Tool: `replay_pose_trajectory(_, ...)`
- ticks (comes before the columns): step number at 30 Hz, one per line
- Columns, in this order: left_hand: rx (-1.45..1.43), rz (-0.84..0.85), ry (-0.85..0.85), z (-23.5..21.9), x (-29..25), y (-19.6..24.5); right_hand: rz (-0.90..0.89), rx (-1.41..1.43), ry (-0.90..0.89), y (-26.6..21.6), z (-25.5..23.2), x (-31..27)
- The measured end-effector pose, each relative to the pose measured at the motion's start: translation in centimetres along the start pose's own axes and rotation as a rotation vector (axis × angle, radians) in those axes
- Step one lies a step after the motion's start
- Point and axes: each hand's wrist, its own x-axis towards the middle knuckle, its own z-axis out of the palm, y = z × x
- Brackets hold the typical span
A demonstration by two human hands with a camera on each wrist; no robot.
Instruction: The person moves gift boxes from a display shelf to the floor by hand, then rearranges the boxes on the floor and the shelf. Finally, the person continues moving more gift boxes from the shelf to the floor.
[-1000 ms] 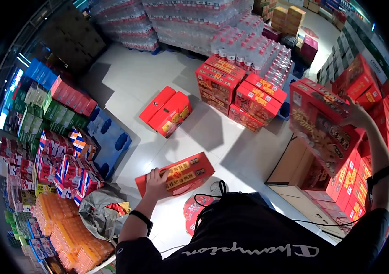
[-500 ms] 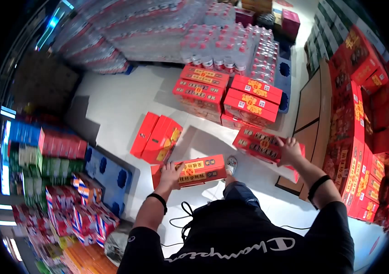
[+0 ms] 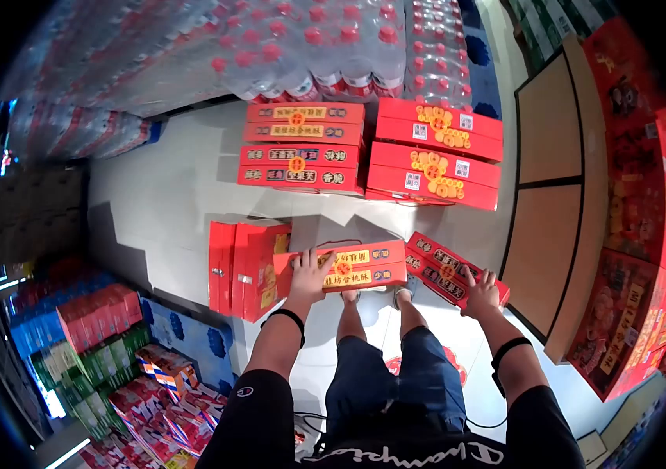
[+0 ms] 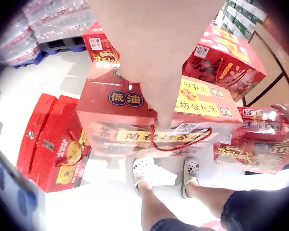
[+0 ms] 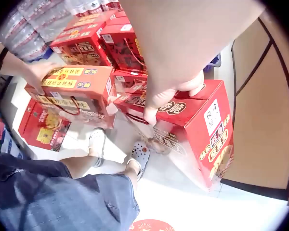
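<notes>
Each hand holds a red gift box by its top. In the head view my left hand [image 3: 307,275] grips the left end of a box with yellow label strips [image 3: 368,266]; its thumb lies along the front in the left wrist view, near a red cord handle [image 4: 180,144]. My right hand [image 3: 483,294] grips a second box with dark labels [image 3: 434,266], angled down to the right. In the right wrist view, its fingers curl over this box's top edge and the thumb lies on the front. The two boxes are close together before the feet.
A pair of red boxes [image 3: 248,270] stands left of the held box. Ahead are stacked red boxes [image 3: 301,160] and more beside them [image 3: 436,164], before shrink-wrapped bottles [image 3: 333,47]. A wooden cabinet [image 3: 548,195] and red box stacks line the right; a blue pallet [image 3: 192,336] lies left.
The right hand has brought its box down from the raised right side to beside the left hand's box. The left hand's box has shifted right, and the view has tilted downward.
</notes>
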Motion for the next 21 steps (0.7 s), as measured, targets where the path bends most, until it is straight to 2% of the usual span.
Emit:
replay_pose_trajectory(3, 0.07, 0.113, 0.086, 6.1, 7.1, -3.1, 0.075, 0.072, -0.038, -1.2, 1.0, 3.3)
replay_pose_trajectory(4, 0.05, 0.138, 0.027, 6.0, 8.9, -3.8, 0.081, 0.095, -0.007, -1.6, 1.8, 4.5)
replay_pose_trajectory(7, 0.154, 0.205, 0.086, 8.5, 14.2, -6.2, 0.106, 0.087, 0.005, -3.4, 2.2, 7.8)
replay_pose_trajectory(8, 0.159, 0.194, 0.044, 9.6, 15.6, -7.1, 0.099, 0.09, 0.004, -3.9, 2.1, 8.8)
replay_pose_trajectory(9, 0.124, 0.204, 0.211, 13.8, 17.4, -8.5, 0.097, 0.081, 0.017, -4.5, 2.3, 10.2)
replay_pose_trajectory(12, 0.316, -0.161, 0.173, 17.8, 20.2, -8.2, 0.08, 0.046, 0.036, -6.4, 2.9, 13.2)
replay_pose_trajectory(15, -0.317, -0.403, -0.119, 23.3, 20.3, -6.4, 0.064, 0.062, 0.055, -8.1, 2.1, 15.1)
replay_pose_trajectory(16, -0.435, -0.469, -0.328, 21.9, 20.3, -5.6, 0.056, 0.08, 0.052, -8.5, 1.7, 15.6)
replay_pose_trajectory(19, -0.797, -0.564, -0.375, 23.3, 20.7, -3.9, 0.015, 0.105, 0.114, -9.6, 0.8, 16.9)
replay_pose_trajectory(20, -0.948, -0.541, -0.312, 24.7, 21.0, -3.6, 0.001, 0.117, 0.121, -9.7, 0.5, 17.3)
replay_pose_trajectory(21, -1.096, -0.515, -0.246, 28.1, 21.5, -3.3, -0.035, 0.111, 0.159, -9.7, 0.5, 17.8)
